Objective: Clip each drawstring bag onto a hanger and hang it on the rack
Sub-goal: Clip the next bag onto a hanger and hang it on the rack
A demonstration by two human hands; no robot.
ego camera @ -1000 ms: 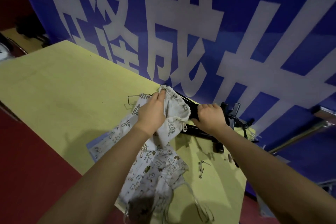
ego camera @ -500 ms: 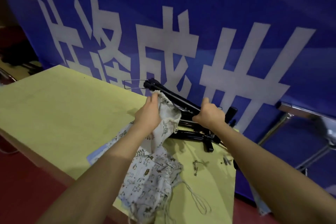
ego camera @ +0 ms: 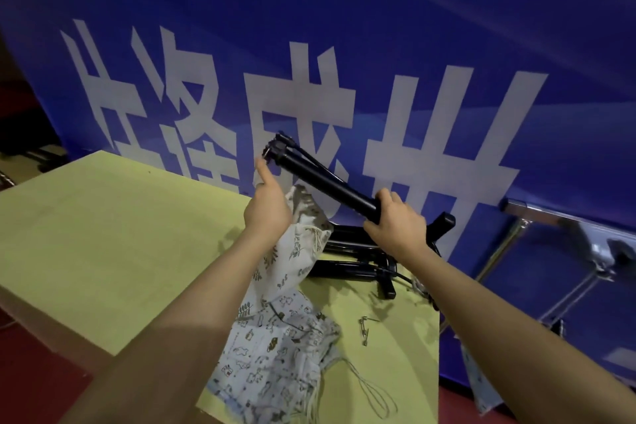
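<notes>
A: Entry — step in hand? Landmark: the yellow table (ego camera: 103, 234).

B: Clipping, first half. The right hand (ego camera: 395, 222) is wrapped round the lower end of a black clip hanger (ego camera: 327, 182), holding it raised above the table's far edge, tilted up and to the left. The clip end (ego camera: 275, 144) is the high end, against the blue banner (ego camera: 447, 45) behind the table.

A: Left hand?

B: The left hand (ego camera: 270, 206) holds the top hem of a printed drawstring bag (ego camera: 299, 234) gathered in the palm, index finger extended up toward the clip, tip just beside it. Contact with the clip: cannot tell. The bag hangs from that hand down to the table, not yet in any clip.

A: Remaining stock?

B: More printed bags (ego camera: 275, 354) heaped at the table's near right corner, cords trailing. Spare black hangers (ego camera: 361, 258) piled at the far right edge. A small metal pin (ego camera: 364, 332) lies loose between them.

A: Rack?

B: A chrome rack rail (ego camera: 537, 213) is off the table's right side. Nothing visibly hung on it.

A: Next move, judged?

B: Press the clip open, feed the hem between its faces, release, then repeat at the other clip. Needs the hanger held steady.
</notes>
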